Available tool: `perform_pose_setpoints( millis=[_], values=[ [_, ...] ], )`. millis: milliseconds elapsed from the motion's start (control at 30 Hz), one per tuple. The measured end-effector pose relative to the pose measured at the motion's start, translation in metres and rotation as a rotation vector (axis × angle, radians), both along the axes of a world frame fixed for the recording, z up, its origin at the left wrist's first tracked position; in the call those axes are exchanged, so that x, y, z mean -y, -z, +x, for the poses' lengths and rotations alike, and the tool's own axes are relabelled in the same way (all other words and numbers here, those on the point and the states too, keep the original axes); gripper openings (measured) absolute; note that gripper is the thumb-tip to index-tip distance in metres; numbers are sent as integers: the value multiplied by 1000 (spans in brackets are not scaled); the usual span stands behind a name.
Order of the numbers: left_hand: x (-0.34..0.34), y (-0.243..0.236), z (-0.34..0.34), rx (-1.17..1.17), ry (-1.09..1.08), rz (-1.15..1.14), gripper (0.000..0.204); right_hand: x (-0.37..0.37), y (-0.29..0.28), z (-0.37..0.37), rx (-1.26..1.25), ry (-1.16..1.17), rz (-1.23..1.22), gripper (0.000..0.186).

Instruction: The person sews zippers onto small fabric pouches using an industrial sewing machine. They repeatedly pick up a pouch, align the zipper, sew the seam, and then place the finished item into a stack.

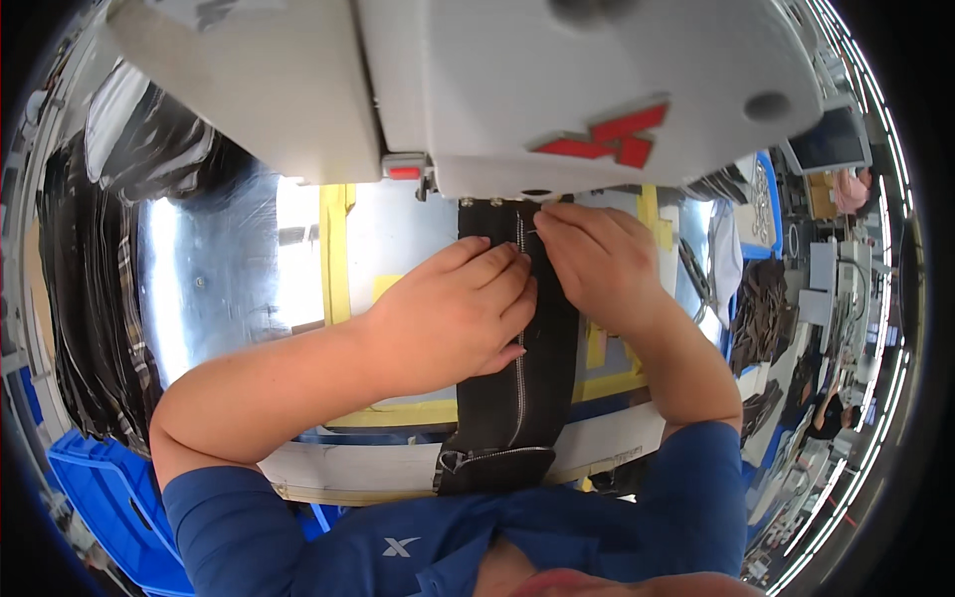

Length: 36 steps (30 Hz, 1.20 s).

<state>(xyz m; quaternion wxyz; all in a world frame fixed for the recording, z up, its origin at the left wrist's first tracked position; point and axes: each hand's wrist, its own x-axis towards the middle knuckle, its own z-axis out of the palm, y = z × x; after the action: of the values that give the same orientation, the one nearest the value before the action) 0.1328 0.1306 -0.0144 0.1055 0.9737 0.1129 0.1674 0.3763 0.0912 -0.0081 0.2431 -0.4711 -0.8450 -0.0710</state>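
A black strip (550, 348) with a zip (520, 390) lies over the shiny, taped table (403, 224), left hand (453, 313) splayed on it, right hand (602, 259) pinched near its far end, on what I can't tell, beside a pale machine (477, 90), dark cloth (88, 298) heaped leftward, lights (881, 423) far right.

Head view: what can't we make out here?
All head view:
Far end of the black fabric: hidden beneath the white machine.
Part of the zipper: under the left hand.
Whether the right hand pinches anything: own fingers hide it.
White machine's top: cut off by upper edge.
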Motion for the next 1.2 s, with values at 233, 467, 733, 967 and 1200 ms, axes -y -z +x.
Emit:
perform_pose_setpoints(
  millis=[233, 467, 733, 967, 1200],
  values=[
    [0, -1, 0, -1, 2, -8, 58, 2, 0, -3, -1, -26, -40, 31],
    [-1, 1, -1, 17, 1, 0, 56, 1, -3, -6, 10, -23, -113, 28],
    [-2, 2, -1, 73, 22, -30, 60, -4, -11, -5, -87, -30, -247, 20],
    [-10, 5, 0, 126, -147, -75, 72, -8, -14, 0, -54, -63, -257, 17],
    [-13, -4, 1, -6, -167, -71, 75, -6, -12, 0, -68, -57, -243, 17]
  ],
)
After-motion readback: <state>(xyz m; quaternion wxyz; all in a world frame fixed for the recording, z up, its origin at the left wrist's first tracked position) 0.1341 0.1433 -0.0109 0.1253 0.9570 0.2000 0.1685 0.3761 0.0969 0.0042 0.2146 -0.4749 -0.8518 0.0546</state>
